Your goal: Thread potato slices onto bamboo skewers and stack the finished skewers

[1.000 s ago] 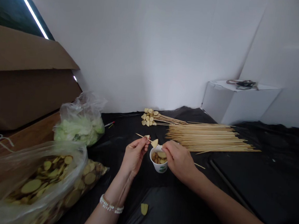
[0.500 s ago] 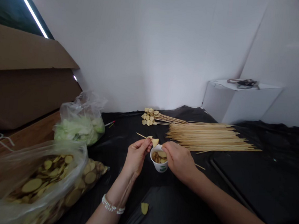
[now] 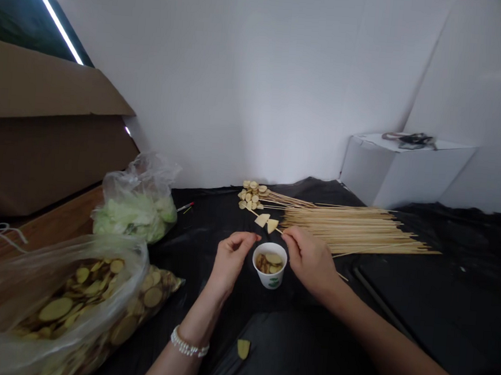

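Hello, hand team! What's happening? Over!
Right hand pinching bamboo skewer, two pale yellow potato wedges. Left hand empty beside white paper cup. Nothing blocking.

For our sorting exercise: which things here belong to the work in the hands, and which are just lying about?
In the work: right hand, bamboo skewer with two pale slices, left hand, white cup of slices, skewer pile, bag of yellow slices.

Lying about: bag of green leaves, cardboard box, white box.

On the black plastic sheet (image 3: pixel 351 345), a round white paper cup (image 3: pixel 268 273) stands at twelve o'clock. A pile of long, thin bamboo skewers (image 3: pixel 351 230) lies at one, a clear plastic bag of round yellow vegetable slices (image 3: pixel 63 305) at nine, and a clear plastic bag of pale green leaves (image 3: pixel 135 213) at eleven.
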`<state>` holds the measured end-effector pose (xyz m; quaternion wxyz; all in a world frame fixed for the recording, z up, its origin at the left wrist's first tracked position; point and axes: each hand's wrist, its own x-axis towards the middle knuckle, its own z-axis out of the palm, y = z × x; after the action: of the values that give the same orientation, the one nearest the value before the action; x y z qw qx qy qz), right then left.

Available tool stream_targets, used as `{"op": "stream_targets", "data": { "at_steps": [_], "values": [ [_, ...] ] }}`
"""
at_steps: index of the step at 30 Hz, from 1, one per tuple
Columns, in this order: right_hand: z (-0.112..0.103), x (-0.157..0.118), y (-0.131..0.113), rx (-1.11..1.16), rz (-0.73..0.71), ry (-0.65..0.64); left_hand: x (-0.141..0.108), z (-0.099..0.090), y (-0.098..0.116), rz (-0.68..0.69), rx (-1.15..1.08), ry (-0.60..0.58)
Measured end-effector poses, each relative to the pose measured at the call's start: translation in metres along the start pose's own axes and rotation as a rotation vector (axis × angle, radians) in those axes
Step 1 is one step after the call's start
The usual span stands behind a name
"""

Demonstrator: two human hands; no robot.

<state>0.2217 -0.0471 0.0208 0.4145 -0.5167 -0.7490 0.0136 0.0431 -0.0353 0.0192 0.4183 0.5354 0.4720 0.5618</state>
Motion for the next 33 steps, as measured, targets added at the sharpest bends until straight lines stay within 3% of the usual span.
{"op": "stream_targets", "data": {
  "at_steps": [3, 8, 13, 18, 22, 26, 33],
  "values": [
    [0.002, 0.001, 0.001, 0.047, 0.048, -0.077, 0.002, -0.003, -0.004, 0.112, 0.182, -0.067],
    [0.005, 0.001, -0.001, 0.112, 0.139, -0.205, 0.004, -0.009, -0.007, 0.145, 0.278, -0.177],
    [0.007, 0.001, 0.000, 0.156, 0.156, -0.233, 0.001, -0.013, 0.002, 0.220, 0.496, -0.242],
    [0.007, -0.001, -0.003, 0.162, 0.140, -0.239, -0.005, -0.015, 0.012, 0.425, 0.773, -0.179],
    [0.010, -0.002, -0.003, 0.148, 0.108, -0.256, -0.009, -0.013, 0.015, 0.448, 0.944, -0.208],
    [0.013, -0.003, 0.000, 0.160, 0.101, -0.262, -0.009, -0.013, 0.016, 0.398, 0.927, -0.274],
    [0.011, -0.005, -0.008, 0.206, 0.083, -0.264, -0.008, -0.016, 0.017, 0.272, 0.702, -0.404]
  ]
}}
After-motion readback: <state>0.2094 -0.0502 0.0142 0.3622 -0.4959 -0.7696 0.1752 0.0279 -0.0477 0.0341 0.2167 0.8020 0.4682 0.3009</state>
